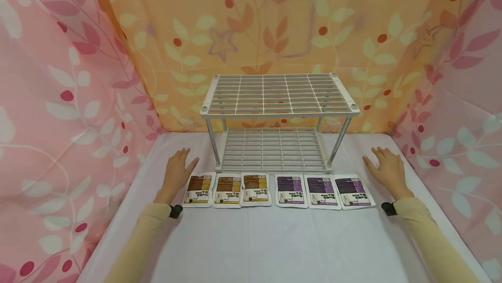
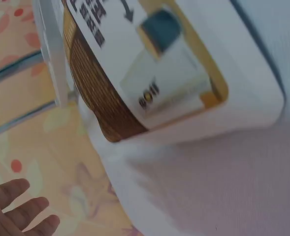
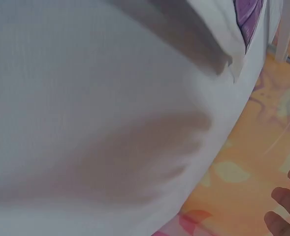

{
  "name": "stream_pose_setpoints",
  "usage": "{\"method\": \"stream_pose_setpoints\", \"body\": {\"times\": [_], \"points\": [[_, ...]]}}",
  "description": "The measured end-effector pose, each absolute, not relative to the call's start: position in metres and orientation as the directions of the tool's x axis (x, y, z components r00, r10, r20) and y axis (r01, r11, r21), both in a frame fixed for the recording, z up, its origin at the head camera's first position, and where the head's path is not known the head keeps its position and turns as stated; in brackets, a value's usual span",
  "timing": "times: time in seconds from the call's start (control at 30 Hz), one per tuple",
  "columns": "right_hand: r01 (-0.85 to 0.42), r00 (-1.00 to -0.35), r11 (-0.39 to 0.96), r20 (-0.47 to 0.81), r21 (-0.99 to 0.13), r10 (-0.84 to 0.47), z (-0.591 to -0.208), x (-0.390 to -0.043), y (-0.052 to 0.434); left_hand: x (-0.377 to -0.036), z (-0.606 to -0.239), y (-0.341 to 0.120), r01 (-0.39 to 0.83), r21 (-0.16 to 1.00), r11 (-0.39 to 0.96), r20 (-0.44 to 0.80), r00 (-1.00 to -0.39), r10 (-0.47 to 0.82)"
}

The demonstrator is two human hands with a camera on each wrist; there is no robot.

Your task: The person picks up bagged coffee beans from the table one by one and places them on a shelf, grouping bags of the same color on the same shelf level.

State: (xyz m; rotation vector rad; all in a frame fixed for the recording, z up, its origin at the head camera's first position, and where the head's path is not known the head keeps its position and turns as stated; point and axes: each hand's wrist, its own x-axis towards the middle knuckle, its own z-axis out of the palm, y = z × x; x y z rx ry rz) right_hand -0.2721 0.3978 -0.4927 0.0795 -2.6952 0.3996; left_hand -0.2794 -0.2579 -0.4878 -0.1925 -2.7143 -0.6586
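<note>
A white two-tier wire rack point(image 1: 277, 95) stands at the back of the white table point(image 1: 270, 239). In front of it lie three brown sachets point(image 1: 227, 190) and three purple sachets point(image 1: 321, 192) in one row. My left hand point(image 1: 178, 170) rests flat on the table just left of the leftmost brown sachet point(image 2: 149, 73), fingers spread. My right hand point(image 1: 386, 167) lies flat to the right of the rightmost purple sachet point(image 3: 245, 17). Neither hand holds anything. Fingertips point(image 2: 16, 206) show at the left wrist view's lower edge, and fingertips point(image 3: 287, 211) at the right wrist view's lower right.
Pink leaf-patterned curtains point(image 1: 59, 113) hang close on both sides, and an orange one point(image 1: 274, 25) behind the rack. The table's edges run near both forearms. Both rack shelves hold nothing.
</note>
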Motion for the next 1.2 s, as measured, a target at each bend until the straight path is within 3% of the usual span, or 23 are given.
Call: {"method": "stream_pose_setpoints", "body": {"times": [0.87, 1.2], "points": [[-0.259, -0.850, 0.946, 0.511, -0.195, -0.128, -0.499, -0.250, 0.336, -0.256, -0.493, -0.193, 0.360, 0.417, 0.835, 0.375, -0.905, 0.202], [-0.301, -0.856, 0.930, 0.490, -0.213, -0.165, -0.499, -0.246, 0.310, -0.246, -0.487, -0.166, 0.380, 0.466, 0.799, 0.299, -0.918, 0.263]]}}
